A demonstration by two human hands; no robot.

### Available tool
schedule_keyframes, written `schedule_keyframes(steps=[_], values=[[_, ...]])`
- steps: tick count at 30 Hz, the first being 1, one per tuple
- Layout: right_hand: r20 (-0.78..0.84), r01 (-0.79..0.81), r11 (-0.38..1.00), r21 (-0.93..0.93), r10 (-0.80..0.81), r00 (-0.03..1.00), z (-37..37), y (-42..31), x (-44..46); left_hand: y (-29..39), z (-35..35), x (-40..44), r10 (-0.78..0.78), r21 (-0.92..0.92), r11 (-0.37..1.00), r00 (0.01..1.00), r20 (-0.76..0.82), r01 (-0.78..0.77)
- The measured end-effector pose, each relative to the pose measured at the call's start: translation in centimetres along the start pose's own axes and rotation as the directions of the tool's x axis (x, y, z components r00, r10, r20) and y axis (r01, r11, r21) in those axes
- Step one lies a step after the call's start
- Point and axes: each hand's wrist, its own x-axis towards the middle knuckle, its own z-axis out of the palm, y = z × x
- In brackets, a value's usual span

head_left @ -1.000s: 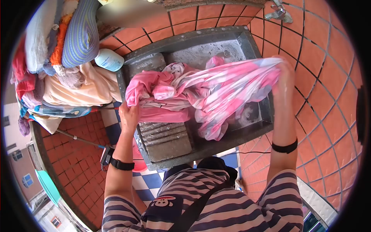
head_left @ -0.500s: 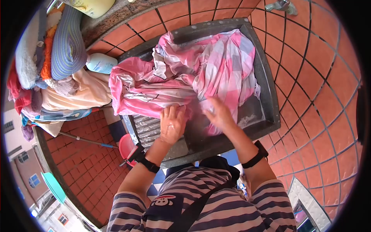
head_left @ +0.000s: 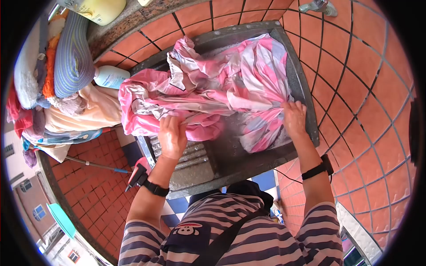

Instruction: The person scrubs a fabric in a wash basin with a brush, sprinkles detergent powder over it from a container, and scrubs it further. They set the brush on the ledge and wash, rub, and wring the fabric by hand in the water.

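Note:
A large wet pink, white and grey checked cloth (head_left: 199,99) lies bunched across a dark stone wash sink (head_left: 248,166). My left hand (head_left: 172,138) grips the cloth's near edge on the left, above the ribbed washboard part (head_left: 191,159) of the sink. Over at the right side, my right hand (head_left: 294,116) is closed on a gathered fold, and creases run from it into the cloth. What kind of cloth item it is cannot be made out. Some suds show on the sink floor near my right hand.
A white-blue bottle (head_left: 111,77) stands left of the sink beside piled textiles (head_left: 84,108). On the ledge sits a yellowish container (head_left: 104,9). A tap (head_left: 317,6) is on the tiled wall at the top right. A red basin (head_left: 144,165) and a pole (head_left: 100,164) are at lower left.
My right hand has moved right from the middle and taken hold of the cloth at the right. My left hand has shifted left. The cloth is now drawn out between them.

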Motion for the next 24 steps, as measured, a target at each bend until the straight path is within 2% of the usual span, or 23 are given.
schedule_keyframes(steps=[2,3,4,5,7,8,9,10,12,14,15,16,17,18,19,20,21,23,24], values=[[-0.019,-0.057,0.998,-0.041,0.057,0.998,-1.6,2.2,0.4,1.1,-3.8,-0.8,-0.188,-0.243,0.956,0.978,-0.088,0.162],[0.010,-0.199,0.977,-0.082,0.200,0.980,-1.7,2.9,0.8,2.3,-6.1,-0.9,-0.264,-0.285,0.931,0.960,-0.097,0.227],[0.029,-0.333,0.935,-0.124,0.339,0.940,-1.9,3.0,1.2,2.9,-7.8,-1.2,-0.271,-0.364,0.907,0.954,-0.127,0.209],[0.026,-0.326,0.938,-0.118,0.331,0.943,-2.8,1.7,1.6,4.1,-9.6,-1.1,-0.247,-0.443,0.883,0.955,-0.161,0.154],[-0.230,-0.161,0.972,0.169,0.198,0.953,-5.0,-3.6,1.9,5.8,-12.6,-0.2,-0.013,-0.389,0.918,0.972,-0.234,-0.081],[-0.248,0.055,0.911,0.408,0.053,0.967,-4.7,-6.5,1.9,7.2,-14.2,0.4,0.046,-0.352,0.926,0.967,-0.250,-0.135],[-0.187,0.165,0.759,0.629,-0.058,0.981,-5.9,-10.8,1.2,8.6,-15.8,1.0,0.107,-0.316,0.930,0.958,-0.264,-0.191],[-0.139,0.227,0.687,0.690,-0.183,0.973,-5.8,-14.5,0.7,9.2,-17.2,1.4,0.159,-0.325,0.914,0.951,-0.267,-0.244],[-0.172,0.248,0.598,0.762,-0.182,0.968,-4.6,-19.4,0.6,10.9,-19.7,2.0,0.164,-0.332,0.893,0.906,-0.390,-0.304],[-0.176,0.251,0.610,0.752,-0.180,0.968,-2.2,-19.5,2.1,12.2,-21.5,2.2,0.088,-0.393,0.857,0.845,-0.527,-0.334],[-0.168,0.238,0.630,0.739,-0.169,0.971,-3.6,-20.0,3.1,12.3,-22.4,2.3,0.052,-0.428,0.830,0.815,-0.578,-0.357],[-0.187,0.167,0.415,0.894,0.008,0.982,-5.5,-19.6,3.2,11.5,-23.8,2.4,0.006,-0.465,0.797,0.776,-0.631,-0.385],[-0.153,0.126,0.162,0.979,0.172,0.973,-10.4,-19.3,3.6,10.4,-25.1,2.6,-0.050,-0.500,0.760,0.731,-0.681,-0.414],[-0.261,0.260,0.033,0.965,0.213,0.942,-13.0,-18.0,4.1,9.9,-25.5,3.4,-0.223,-0.534,0.741,0.600,-0.768,-0.408],[-0.322,0.332,-0.031,0.943,0.180,0.930,-14.4,-16.0,4.7,8.9,-26.4,3.5,-0.349,-0.667,0.631,0.621,-0.701,-0.398],[-0.381,0.416,-0.074,0.906,0.280,0.881,-17.8,-15.7,4.7,7.2,-26.7,3.3,-0.368,-0.770,0.526,0.719,-0.589,-0.361],[-0.296,0.407,-0.262,0.875,0.376,0.878,-21.4,-15.3,5.1,5.4,-26.3,3.2,-0.363,-0.853,0.416,0.802,-0.474,-0.315],[-0.265,0.461,-0.399,0.792,0.455,0.850,-28.2,-16.7,4.7,3.0,-23.0,3.1,-0.439,-0.931,0.333,0.850,-0.291,-0.146],[-0.282,0.458,-0.408,0.790,0.420,0.862,-30.8,-17.8,4.1,2.6,-20.9,2.9,-0.458,-0.954,0.300,0.876,-0.152,-0.008]])
